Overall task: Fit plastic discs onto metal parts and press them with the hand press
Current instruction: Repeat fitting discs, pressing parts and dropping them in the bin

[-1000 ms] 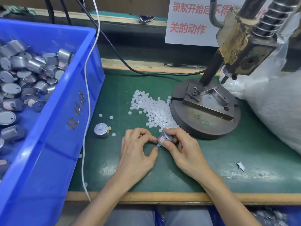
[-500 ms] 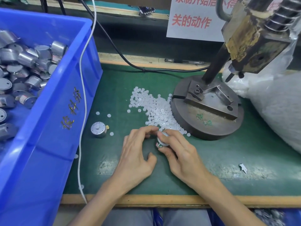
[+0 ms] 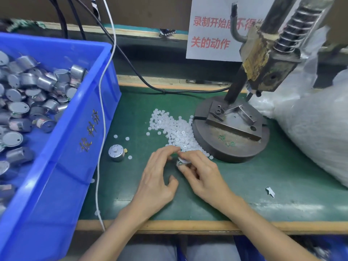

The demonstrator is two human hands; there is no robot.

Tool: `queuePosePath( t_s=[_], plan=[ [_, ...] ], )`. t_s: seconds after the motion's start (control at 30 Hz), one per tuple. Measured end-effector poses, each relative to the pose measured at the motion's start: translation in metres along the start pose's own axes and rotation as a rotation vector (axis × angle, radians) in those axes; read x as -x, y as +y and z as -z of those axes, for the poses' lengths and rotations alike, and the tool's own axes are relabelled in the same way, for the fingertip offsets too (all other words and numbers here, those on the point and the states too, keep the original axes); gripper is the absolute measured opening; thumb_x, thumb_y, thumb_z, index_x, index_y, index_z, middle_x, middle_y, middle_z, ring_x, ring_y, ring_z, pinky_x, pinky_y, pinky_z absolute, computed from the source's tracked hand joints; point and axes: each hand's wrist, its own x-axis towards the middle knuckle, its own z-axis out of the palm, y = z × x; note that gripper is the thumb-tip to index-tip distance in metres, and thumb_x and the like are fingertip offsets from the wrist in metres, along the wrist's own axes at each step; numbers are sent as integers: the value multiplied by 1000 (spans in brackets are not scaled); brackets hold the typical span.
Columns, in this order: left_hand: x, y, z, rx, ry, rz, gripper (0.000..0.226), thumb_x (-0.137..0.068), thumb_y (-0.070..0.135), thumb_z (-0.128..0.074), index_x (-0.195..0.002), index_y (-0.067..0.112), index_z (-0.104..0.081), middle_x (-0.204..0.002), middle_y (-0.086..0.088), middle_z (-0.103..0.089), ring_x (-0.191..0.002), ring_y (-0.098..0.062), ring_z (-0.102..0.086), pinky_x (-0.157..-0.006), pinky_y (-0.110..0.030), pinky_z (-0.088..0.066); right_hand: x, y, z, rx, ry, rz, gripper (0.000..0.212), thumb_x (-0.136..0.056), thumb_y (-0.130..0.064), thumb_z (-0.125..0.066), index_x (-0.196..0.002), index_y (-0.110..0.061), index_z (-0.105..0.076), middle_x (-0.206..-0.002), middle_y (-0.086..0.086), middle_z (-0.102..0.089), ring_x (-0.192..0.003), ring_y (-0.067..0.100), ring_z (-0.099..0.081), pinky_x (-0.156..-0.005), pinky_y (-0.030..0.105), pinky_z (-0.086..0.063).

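Note:
My right hand [image 3: 202, 174] grips a small silver metal part [image 3: 181, 162] just in front of the pile of white plastic discs [image 3: 176, 131]. My left hand [image 3: 158, 176] curls its fingertips over the top of that part; whether they pinch a disc is hidden. The hand press [image 3: 263, 59] stands at the right, its round iron base [image 3: 230, 140] and fixture plate bare. A second metal part [image 3: 116, 152] stands alone on the green mat to the left of my hands.
A blue crate [image 3: 56, 147] full of metal parts fills the left side. A white cable [image 3: 100, 129] hangs down its wall. A large clear bag [image 3: 316, 132] lies at the right. A white scrap [image 3: 270, 192] sits on the green mat [image 3: 263, 185].
The metal part in my right hand has turned from lying sideways to upright. My left fingertips have come over its top beside the disc pile.

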Motion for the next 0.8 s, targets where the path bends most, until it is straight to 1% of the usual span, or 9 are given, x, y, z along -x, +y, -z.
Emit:
queuePosePath(
  t_s=[0.07, 0.13, 0.27, 0.33, 0.4, 0.47, 0.6, 0.67, 0.8],
  plan=[
    [-1, 5, -1, -21, 16, -107, 67, -65, -14, -59, -125, 16, -53, -126, 7, -53, -115, -6, -48, -99, -15, -35, -3, -5, 7, -210, -33, -157, 10, -91, -20, -60, -101, -24, -59, -80, -9, -63, -61, 4, -52, -63, 15, -41],
    [-6, 12, -4, -3, 3, -185, 65, -69, -10, -63, -127, 18, -54, -125, 10, -56, -114, -4, -49, -98, -16, -37, -7, -10, 16, -460, -61, -303, 5, -94, -25, -56, -93, -23, -52, -66, -8, -64, -52, 4, -54, -55, 14, -40],
    [-33, 31, -15, 112, -2, -169, 57, -72, 10, -75, -123, 28, -57, -102, 10, -65, -90, 3, -55, -81, -7, -39, -10, -13, 43, -651, 116, -462, 30, -90, -43, -49, -91, -13, -50, -63, -6, -63, -43, 6, -43, -42, 17, -33],
    [-52, 45, -28, 159, 48, -119, 42, -71, 22, -76, -110, 33, -64, -91, 12, -66, -77, 1, -56, -70, -9, -42, -10, -9, 62, -615, 199, -452, 28, -88, -46, -49, -93, -18, -51, -57, -5, -57, -45, 12, -40, -42, 22, -33],
    [-75, 58, -45, 205, 49, -46, 29, -71, 30, -76, -97, 37, -65, -82, 12, -65, -71, -2, -56, -65, -16, -47, -14, 0, 85, -541, 258, -453, 9, -95, -28, -53, -92, -20, -51, -54, -4, -60, -43, 11, -43, -41, 21, -35],
    [-96, 65, -64, 81, 41, -46, 24, -73, 32, -76, -94, 28, -65, -83, 11, -64, -79, -8, -55, -72, -27, -48, -23, 13, 104, -418, 308, -494, 8, -94, -13, -53, -89, -18, -53, -52, -4, -60, -40, 10, -47, -39, 20, -37],
    [-131, 65, -92, -240, 172, -73, 31, -73, 40, -74, -88, 15, -67, -109, -1, -54, -101, -21, -42, -84, -30, -33, -47, 34, 125, -133, 339, -547, 11, -90, -13, -50, -85, -12, -59, -43, -8, -56, -36, 5, -49, -42, 13, -38],
    [-140, 61, -95, -301, 141, -27, 38, -73, 49, -70, -95, 18, -66, -118, 2, -48, -110, -18, -35, -86, -27, -24, -52, 37, 126, -59, 360, -530, 11, -91, -13, -49, -87, -15, -59, -51, -9, -59, -41, 3, -54, -46, 10, -39],
    [-137, 49, -85, -151, 40, -83, 59, -70, 48, -72, -121, 26, -53, -114, 14, -48, -110, -8, -37, -81, -21, -19, -48, 40, 122, -71, 392, -502, 15, -89, -9, -47, -92, -21, -56, -76, 0, -68, -52, 7, -60, -54, 15, -45]
  ],
)
